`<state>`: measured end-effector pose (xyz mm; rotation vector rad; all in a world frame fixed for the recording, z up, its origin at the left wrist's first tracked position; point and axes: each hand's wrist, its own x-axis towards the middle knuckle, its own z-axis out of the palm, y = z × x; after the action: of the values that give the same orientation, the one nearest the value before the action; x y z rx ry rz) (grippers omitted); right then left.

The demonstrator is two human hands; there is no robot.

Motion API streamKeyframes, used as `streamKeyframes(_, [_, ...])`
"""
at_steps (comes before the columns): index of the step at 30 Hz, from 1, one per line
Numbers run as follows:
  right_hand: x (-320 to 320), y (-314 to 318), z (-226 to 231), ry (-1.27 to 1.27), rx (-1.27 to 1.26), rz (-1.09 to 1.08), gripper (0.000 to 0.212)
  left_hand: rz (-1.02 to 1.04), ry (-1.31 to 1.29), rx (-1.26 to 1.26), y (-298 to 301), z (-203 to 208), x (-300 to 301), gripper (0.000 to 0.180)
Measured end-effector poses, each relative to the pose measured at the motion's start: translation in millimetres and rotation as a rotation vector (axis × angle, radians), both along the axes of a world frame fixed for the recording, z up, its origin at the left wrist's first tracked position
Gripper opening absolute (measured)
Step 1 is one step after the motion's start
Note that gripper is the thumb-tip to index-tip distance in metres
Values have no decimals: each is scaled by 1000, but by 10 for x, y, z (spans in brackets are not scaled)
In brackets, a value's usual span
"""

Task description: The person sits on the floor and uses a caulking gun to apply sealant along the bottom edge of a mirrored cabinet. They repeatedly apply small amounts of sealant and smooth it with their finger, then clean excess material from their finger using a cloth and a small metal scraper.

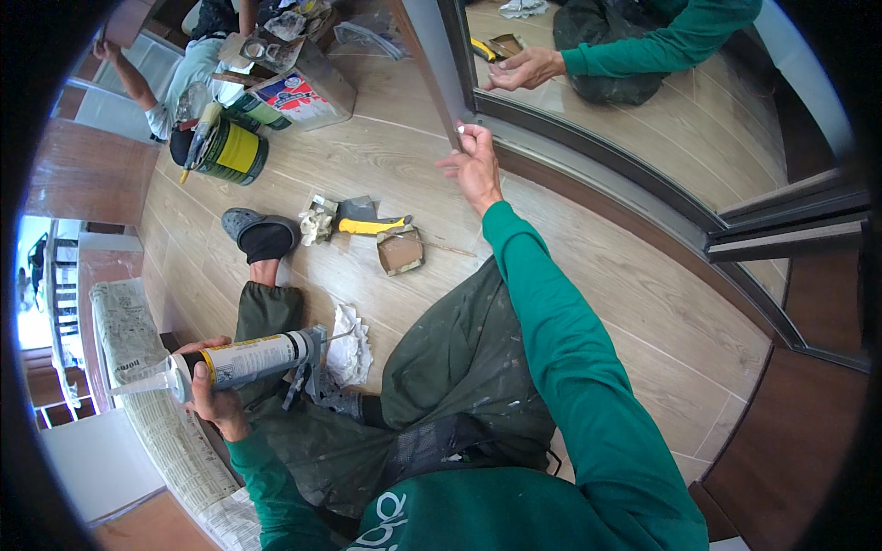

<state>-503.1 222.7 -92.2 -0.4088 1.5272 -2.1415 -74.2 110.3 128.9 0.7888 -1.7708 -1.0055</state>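
Observation:
My left hand [217, 404] is wrapped round a sealant cartridge [262, 358] seated in a caulking gun [317, 372]. The clear nozzle points to the left, over a newspaper-covered ledge. My right hand [478, 170] reaches forward to the upright door frame [432, 73], near its bottom corner. Its fingers are bent loosely and apart, with a white spot at one fingertip; contact with the frame is hard to judge. A dark-framed reflective panel [643, 110] beside it mirrors my hand and sleeve.
On the wood-look floor lie a yellow-handled scraper [372, 225], a small cardboard box [401, 252] and crumpled paper [349, 349]. Farther off stand a green bucket [220, 165] and a square tin [326, 92]. Another person [197, 78] works at the upper left. Newspaper [188, 450] covers the left ledge.

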Motion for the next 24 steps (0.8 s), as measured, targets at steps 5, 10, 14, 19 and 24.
streamKeyframes(5, [40,314,48,-221,-133,-162,37,-18,42,0,13,-42,-1,43])
streamKeyframes(10, [151,579,55,-478,70,-248,23,-46,42,-2,38,-67,71,42])
streamKeyframes(14, [219,322,57,-480,-96,-279,19,-32,65,-24,83,-79,106,41])
streamKeyframes(19, [184,-39,-33,-671,-400,-422,23,-16,57,-13,127,-65,150,41])
streamKeyframes(24, [200,-268,-162,-735,-545,-464,25,27,34,9,101,-60,220,43])
